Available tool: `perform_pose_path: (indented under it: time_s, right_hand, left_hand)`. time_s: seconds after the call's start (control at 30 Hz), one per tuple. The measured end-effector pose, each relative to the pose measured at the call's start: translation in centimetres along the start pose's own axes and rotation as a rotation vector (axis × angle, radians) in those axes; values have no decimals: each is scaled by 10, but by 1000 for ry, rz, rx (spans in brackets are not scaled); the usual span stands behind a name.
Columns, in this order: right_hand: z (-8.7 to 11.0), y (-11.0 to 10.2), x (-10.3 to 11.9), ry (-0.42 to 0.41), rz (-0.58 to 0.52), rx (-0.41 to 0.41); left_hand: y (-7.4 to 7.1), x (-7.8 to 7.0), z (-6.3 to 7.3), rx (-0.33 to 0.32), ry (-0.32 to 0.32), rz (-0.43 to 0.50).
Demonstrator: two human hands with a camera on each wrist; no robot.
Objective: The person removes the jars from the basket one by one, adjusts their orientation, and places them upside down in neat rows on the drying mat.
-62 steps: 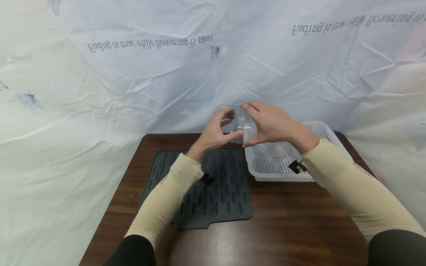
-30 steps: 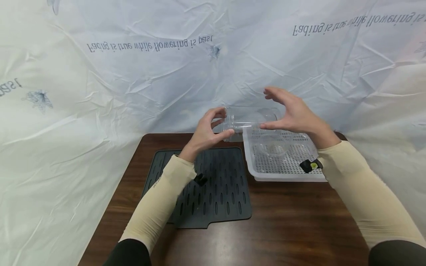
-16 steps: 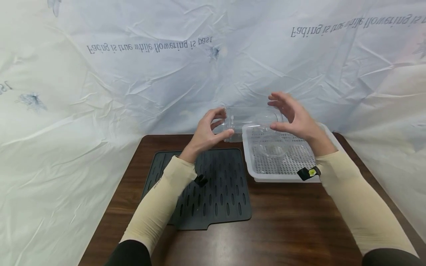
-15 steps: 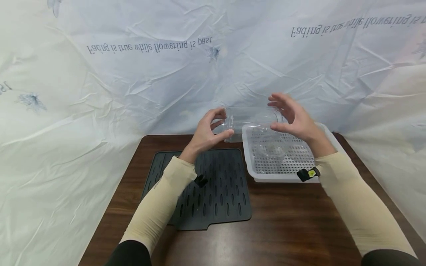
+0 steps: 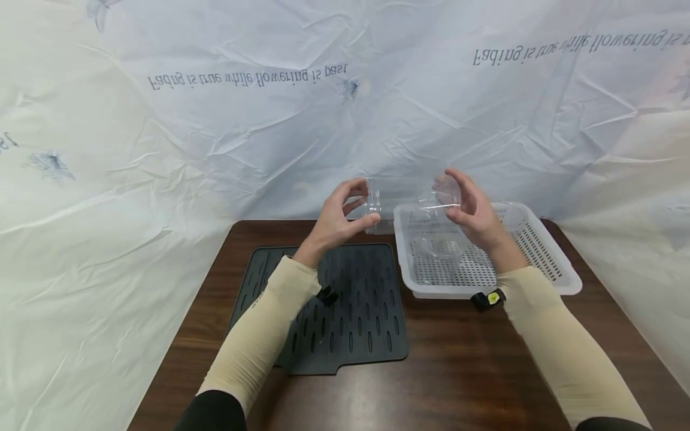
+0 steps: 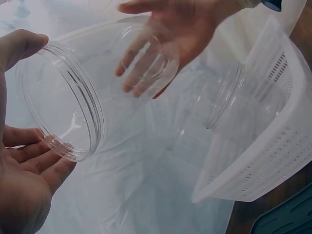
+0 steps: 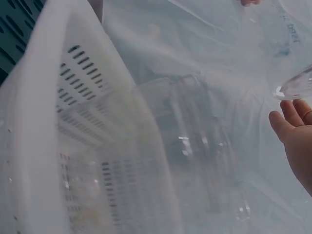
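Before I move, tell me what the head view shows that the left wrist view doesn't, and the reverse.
Only the head view shows the writing on the sheet and the left sleeve. Only the left wrist view looks straight into the round mouth of the clear jar. Both show the left hand holding the jar, the right hand by its other end, the white basket and at least part of the dark mat.

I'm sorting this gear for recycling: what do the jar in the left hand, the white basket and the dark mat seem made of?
Jar: glossy, see-through, with bright highlights; probably clear plastic, though glass can't be ruled out.
Basket: likely moulded plastic, given the evenly slotted white walls.
Mat: dark and matte with moulded oval shapes; perhaps silicone or rubber.
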State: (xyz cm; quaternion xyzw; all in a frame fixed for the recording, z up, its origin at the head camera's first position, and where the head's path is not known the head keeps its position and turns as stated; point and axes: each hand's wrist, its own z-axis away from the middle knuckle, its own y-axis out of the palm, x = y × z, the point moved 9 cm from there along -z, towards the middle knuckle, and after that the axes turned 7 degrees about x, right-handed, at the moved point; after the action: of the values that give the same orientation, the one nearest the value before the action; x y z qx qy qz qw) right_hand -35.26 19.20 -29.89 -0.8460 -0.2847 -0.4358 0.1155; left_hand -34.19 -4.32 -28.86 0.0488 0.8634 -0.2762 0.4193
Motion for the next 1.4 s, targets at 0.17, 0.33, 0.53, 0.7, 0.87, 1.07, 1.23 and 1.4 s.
perform_pose_path:
  time_s: [0.17, 0.33, 0.53, 0.7, 0.87, 1.07, 1.23, 1.4]
  right_hand:
    - [2, 1, -8, -47, -178, -9]
    - [6, 2, -17, -90, -344, -25]
    - [7, 6, -35, -129, -514, 47]
    - [7, 10, -40, -153, -541, 62]
    - [6, 6, -40, -177, -510, -35]
    - [7, 2, -37, -209, -439, -83]
    - [4, 4, -31, -211, -438, -81]
    - [0, 3, -21, -208, -461, -117]
  left_hand:
    - [-1, 1, 0, -17, 8, 8]
    - [-2, -1, 0, -28, 26, 15]
    - [-2, -1, -1, -15, 39, 31]
    - [0, -1, -2, -5, 37, 68]
    - [2, -12, -2, 7, 36, 90]
    - [2, -33, 0, 17, 22, 109]
    - [4, -16, -1, 38, -2, 137]
    - [3, 8, -1, 88, -11, 119]
